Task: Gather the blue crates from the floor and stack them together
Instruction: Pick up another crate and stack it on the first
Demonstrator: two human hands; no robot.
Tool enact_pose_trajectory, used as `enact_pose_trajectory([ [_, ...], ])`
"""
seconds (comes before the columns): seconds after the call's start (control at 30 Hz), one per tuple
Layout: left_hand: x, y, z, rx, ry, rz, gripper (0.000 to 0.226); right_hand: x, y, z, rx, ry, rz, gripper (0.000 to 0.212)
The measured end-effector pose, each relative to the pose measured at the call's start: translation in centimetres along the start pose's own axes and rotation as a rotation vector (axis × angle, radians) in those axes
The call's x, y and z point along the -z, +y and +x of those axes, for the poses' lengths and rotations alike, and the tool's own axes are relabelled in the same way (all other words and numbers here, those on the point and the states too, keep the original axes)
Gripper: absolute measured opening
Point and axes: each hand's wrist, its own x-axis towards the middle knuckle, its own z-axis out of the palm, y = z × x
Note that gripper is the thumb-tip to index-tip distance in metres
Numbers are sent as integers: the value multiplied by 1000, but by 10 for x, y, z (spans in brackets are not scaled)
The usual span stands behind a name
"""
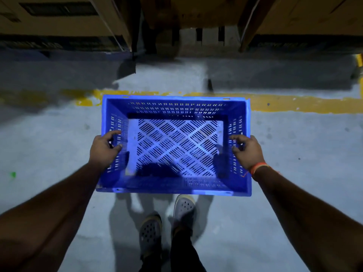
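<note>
We look straight down from head height at a dim warehouse floor (49, 138) of pale grey concrete.

At the far left, our left forearm reaches forward from the lower corner. Our left hand (103, 149) grips the left short wall of a blue crate (172, 107), thumb and fingertips curled over the rim and into the slotted side.

In the middle is the crate itself, open side up and empty, its perforated base showing a diamond pattern of slots. Its long axis runs left to right across our body, so the two short ends sit one under each hand. The crate appears to be lifted clear of the floor, since our two grey clogs (167, 218) and their shadows show just below its near edge, though the blur makes this hard to confirm. It sits directly ahead of us, centred between the arms, with neither hand clearly nearer than the other.

To the right, our right hand (248, 151) holds the opposite short wall in the same way, fingers hooked over the rim. An orange thread band (257, 169) circles that wrist.

Beyond the crate, a worn yellow line (294, 104) crosses the floor from left to right. Farther off stand tall cardboard boxes (59, 22) and pallets in shadow.

No other blue crate and no stack is in view, so we judge that the crate must be carried somewhere outside this view. Held evenly at both ends, it should travel level.
</note>
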Motion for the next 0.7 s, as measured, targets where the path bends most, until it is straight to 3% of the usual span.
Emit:
enact_pose_trajectory([
  [0.33, 5, -5, 6, -14, -34, 22, 56, -4, -3, 1, 31, 55, -52, 45],
  [0.7, 10, 0, -3, -2, -108, 37, 52, -3, -7, -1, -71, -20, -195, 48],
])
